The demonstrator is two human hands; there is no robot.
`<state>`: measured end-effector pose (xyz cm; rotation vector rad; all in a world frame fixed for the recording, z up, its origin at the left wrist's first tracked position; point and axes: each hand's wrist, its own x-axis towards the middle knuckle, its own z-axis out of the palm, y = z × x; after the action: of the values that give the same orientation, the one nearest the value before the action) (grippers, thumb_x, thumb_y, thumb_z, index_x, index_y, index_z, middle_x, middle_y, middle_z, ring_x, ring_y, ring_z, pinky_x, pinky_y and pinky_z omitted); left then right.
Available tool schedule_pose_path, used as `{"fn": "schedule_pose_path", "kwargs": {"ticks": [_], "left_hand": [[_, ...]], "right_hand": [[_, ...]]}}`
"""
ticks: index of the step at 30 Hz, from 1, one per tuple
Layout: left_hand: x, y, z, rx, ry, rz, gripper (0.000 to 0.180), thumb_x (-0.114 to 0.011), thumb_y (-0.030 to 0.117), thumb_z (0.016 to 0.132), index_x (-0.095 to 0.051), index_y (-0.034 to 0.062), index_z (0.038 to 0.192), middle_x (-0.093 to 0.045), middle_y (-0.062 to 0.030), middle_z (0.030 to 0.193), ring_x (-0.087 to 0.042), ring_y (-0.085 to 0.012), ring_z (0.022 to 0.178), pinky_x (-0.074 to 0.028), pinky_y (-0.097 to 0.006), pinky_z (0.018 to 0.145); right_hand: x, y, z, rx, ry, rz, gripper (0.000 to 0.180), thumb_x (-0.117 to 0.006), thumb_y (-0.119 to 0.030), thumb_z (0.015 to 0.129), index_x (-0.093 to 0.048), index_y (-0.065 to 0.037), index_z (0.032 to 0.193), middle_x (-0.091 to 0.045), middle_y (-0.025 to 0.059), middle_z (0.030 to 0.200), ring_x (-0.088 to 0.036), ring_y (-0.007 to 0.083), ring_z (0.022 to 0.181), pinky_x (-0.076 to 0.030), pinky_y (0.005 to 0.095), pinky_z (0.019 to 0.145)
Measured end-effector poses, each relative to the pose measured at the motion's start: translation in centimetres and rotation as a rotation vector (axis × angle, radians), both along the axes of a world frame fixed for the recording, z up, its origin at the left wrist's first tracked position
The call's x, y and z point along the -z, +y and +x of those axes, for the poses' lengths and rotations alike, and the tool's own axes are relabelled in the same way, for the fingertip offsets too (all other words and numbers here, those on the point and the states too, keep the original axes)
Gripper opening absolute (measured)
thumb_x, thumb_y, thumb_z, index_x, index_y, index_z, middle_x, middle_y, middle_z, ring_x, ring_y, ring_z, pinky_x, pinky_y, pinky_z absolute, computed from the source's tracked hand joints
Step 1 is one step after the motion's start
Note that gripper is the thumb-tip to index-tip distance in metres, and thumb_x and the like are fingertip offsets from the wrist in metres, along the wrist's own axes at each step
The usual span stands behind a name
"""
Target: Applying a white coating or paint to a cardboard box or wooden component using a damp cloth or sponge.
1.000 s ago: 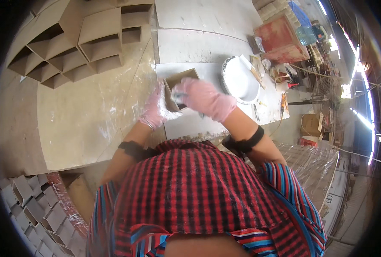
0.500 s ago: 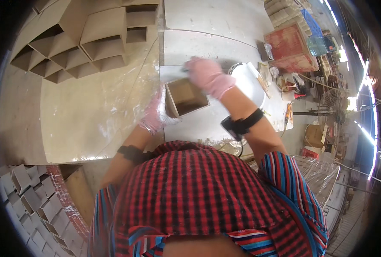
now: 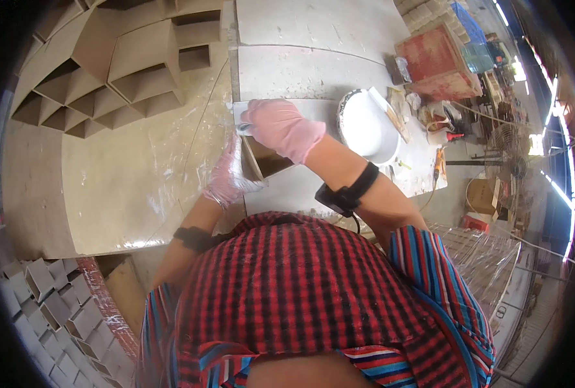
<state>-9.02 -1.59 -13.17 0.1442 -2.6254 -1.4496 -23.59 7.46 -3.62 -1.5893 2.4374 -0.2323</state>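
Observation:
A small open box (image 3: 276,163) of brown board rests on the pale work table in front of me, partly covered by my right hand. Against its left wall, my left hand (image 3: 226,178) in a pink, white-smeared glove grips the box. My right hand (image 3: 277,126), also pink-gloved, is closed above the box's far left corner. A bit of something greyish shows at its fingertips, too hidden to name. To the right stands a round tub (image 3: 365,123) of white paste or paint, with a pale flat strip across its rim.
Several open board boxes (image 3: 142,58) are stacked at the far left of the table. Behind the tub stands a red, paint-worn crate (image 3: 429,58). A tool with an orange handle (image 3: 438,165) lies at the right edge. More grey boxes (image 3: 61,304) are piled lower left.
My right hand has moved left and slightly nearer, from the box's far right side to its far left corner. My left hand stays on the box wall.

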Motion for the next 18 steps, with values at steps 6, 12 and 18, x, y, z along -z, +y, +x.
{"fn": "schedule_pose_path", "kwargs": {"ticks": [6,12,18], "left_hand": [[-2.0,0.3,0.2,-0.032,-0.037,0.012,0.128,-0.085,0.032,0.044,-0.007,-0.0066,0.137,-0.028,-0.0257,0.136,-0.032,-0.0333,0.126,-0.03,-0.034,0.103],[-1.6,0.3,-0.2,-0.037,-0.07,0.026,0.13,-0.085,0.032,0.043,-0.005,-0.0053,0.138,-0.025,-0.0239,0.138,-0.029,-0.0322,0.128,-0.027,-0.033,0.105],[-2.2,0.6,-0.8,0.085,-0.153,0.077,0.129,-0.085,0.03,0.046,-0.002,-0.0037,0.139,-0.019,-0.022,0.142,-0.023,-0.0311,0.132,-0.023,-0.033,0.107]], "right_hand": [[-3.8,3.3,-5.2,0.357,-0.007,0.325,0.028,-0.055,-0.024,0.079,-0.062,-0.012,0.104,-0.06,0.0115,0.106,-0.058,0.0301,0.097,-0.046,0.0376,0.082],[-3.5,4.6,-2.5,0.345,-0.167,0.049,0.032,-0.055,-0.028,0.082,-0.06,-0.008,0.106,-0.06,0.0178,0.102,-0.057,0.0341,0.095,-0.045,0.0373,0.082],[-4.1,8.1,-2.7,0.583,-0.242,0.123,0.031,-0.052,-0.025,0.085,-0.058,-0.005,0.108,-0.06,0.0165,0.103,-0.06,0.0292,0.089,-0.047,0.0341,0.078]]}}
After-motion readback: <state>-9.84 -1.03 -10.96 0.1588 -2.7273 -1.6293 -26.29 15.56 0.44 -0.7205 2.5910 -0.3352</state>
